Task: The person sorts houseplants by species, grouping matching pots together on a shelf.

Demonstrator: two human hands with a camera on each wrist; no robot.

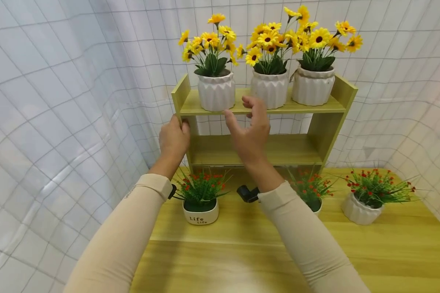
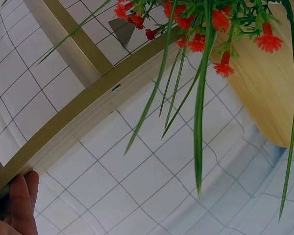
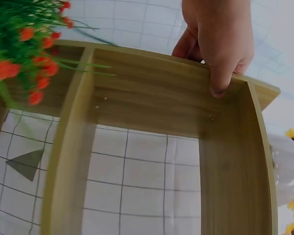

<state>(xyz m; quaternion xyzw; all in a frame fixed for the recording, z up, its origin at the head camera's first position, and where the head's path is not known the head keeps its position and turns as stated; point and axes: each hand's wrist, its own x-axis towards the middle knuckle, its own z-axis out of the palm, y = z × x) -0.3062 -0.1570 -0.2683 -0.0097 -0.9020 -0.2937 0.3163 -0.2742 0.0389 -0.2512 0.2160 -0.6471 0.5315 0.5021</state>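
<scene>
My left grip (image 1: 174, 138) holds the left side panel (image 3: 152, 95) of the wooden shelf (image 1: 324, 134), with the thumb on the inner face. My right grip (image 1: 251, 132) is wide, thumb and fingers apart and slightly bent. It is in front of the top board (image 1: 190, 103), and I cannot tell whether it touches it.

The shelf stands upright toward the back of the counter (image 1: 212, 264). I judge that one-sided force is the main danger: if only the left grip pulls or lifts, the shelf could twist or tilt, and the pots above could slide. I see no rail along the front edge, so they could fall forward. A careless right finger could also push the left white pot (image 1: 216, 91) or the middle white pot (image 1: 269, 89), because both are near.

These two, and the right white pot (image 1: 313, 87), each contain yellow flowers (image 1: 210, 42) with dark leaves. Lower, on the counter, the "Life" planter (image 1: 201, 214) contains grass and red flowers (image 1: 194, 183). A second planter (image 1: 318, 206) with similar flowers is partly hidden by the right sleeve (image 1: 304, 232). Farther right, a ribbed white pot (image 1: 362, 209) contains the same kind. A low forearm could perhaps catch the grass.
</scene>
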